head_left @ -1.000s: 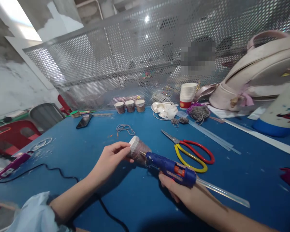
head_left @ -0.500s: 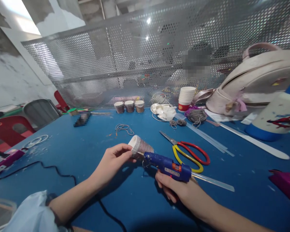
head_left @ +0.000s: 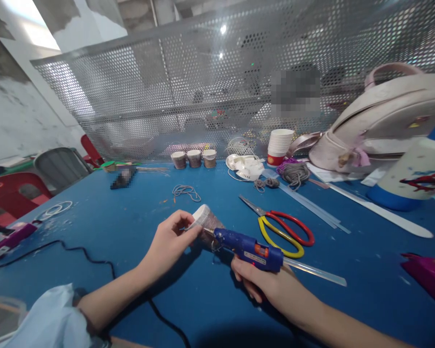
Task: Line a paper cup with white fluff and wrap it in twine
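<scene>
Tilted on its side above the table is a paper cup [head_left: 210,221] wrapped in greyish yarn, its white rim turned toward my left hand [head_left: 176,237]. The thumb and fingers of that hand pinch the cup near its rim. My right hand [head_left: 261,280] grips a blue hot glue gun [head_left: 248,247] with a clear glue stick [head_left: 317,272] sticking out of its back. The gun's nozzle is at the cup's side, close to my left thumb; whether it touches cannot be made out. Scissors [head_left: 281,229] with red and yellow handles lie open just beyond the gun.
Behind stand three wrapped cups [head_left: 194,158], a stack of paper cups [head_left: 281,147], grey yarn [head_left: 295,174] and a pale backpack [head_left: 391,121]. A loose grey cord [head_left: 186,192] lies mid-table. Clear glue sticks [head_left: 308,203] and a large bottle [head_left: 413,174] are at right. A black cable [head_left: 83,258] crosses the left.
The cup has turned in my left hand, its opening showing less. The glue gun has shifted slightly left, and its nozzle is now nearer my left thumb.
</scene>
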`<state>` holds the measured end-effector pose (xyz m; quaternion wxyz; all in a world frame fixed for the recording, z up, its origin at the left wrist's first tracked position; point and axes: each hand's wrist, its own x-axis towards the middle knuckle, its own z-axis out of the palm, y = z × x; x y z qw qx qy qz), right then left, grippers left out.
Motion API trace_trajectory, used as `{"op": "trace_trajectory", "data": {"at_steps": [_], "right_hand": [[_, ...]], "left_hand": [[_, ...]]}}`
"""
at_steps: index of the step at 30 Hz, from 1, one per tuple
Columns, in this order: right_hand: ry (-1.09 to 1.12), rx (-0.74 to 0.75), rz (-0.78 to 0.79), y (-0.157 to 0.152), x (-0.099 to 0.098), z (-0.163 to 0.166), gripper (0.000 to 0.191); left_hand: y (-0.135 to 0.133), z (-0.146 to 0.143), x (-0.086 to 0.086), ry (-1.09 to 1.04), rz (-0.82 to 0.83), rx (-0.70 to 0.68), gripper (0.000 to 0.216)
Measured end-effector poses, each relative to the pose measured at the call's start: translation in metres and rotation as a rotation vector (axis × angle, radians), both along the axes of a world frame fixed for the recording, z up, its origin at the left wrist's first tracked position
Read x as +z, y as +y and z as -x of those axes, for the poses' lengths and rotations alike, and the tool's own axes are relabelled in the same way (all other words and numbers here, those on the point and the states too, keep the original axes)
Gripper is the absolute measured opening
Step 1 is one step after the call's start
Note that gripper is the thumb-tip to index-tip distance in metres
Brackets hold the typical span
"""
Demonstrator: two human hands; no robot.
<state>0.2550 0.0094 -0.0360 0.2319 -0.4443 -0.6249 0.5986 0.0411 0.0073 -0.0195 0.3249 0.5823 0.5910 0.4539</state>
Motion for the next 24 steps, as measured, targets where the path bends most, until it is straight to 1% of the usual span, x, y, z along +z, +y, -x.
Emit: {"op": "trace_trajectory", "data": {"at_steps": [5,10,16,19,24], "right_hand": [[-0.002,0.011,-0.01,-0.0003,0.0004,0.0011,0.033],[0.015,0.026,-0.018,-0.0003,-0.0001,0.0009,0.035],[0.011,0.011,-0.034,-0.0014,0.0016,0.0027,0.034],[0.0,-0.008,-0.039,-0.0011,0.0032,0.0027,0.037],[-0.064,0.006,-0.054,-0.0018,0.004,0.0019,0.049]], "left_hand": [[-0.0015,-0.0016,0.0021,-0.024,0.012,-0.022,0.018],[-0.004,-0.0036,0.0029,-0.085,0.016,-0.044,0.017],[-0.0058,-0.006,0.0002,-0.064,0.013,-0.075,0.015],[-0.0054,-0.0056,-0.0026,-0.042,0.006,-0.074,0.015],[-0.0041,-0.0044,-0.0052,-0.041,-0.015,-0.088,0.013]]}}
